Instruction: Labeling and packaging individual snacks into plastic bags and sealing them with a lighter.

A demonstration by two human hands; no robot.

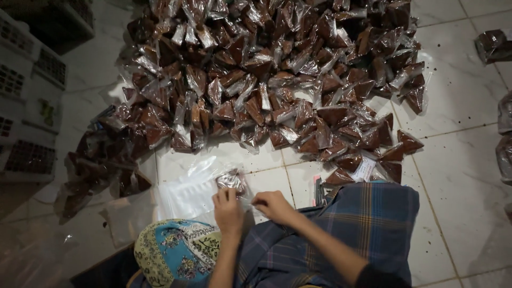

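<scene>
My left hand (228, 209) and my right hand (273, 205) are close together over the white tiled floor (458, 160), both pinching a small clear plastic packet (232, 180) with brown filling. The packet's filled end points away from me. It lies on a flat stack of empty clear bags (186, 194). Beyond it spreads a big heap of filled triangular brown packets (266, 80).
White plastic crates (26, 101) stand at the left. More brown packets in shadow (101, 165) lie at the lower left. Larger bags (493, 45) rest at the right edge. My blue plaid cloth (352, 224) and a patterned cloth (176, 250) cover my lap.
</scene>
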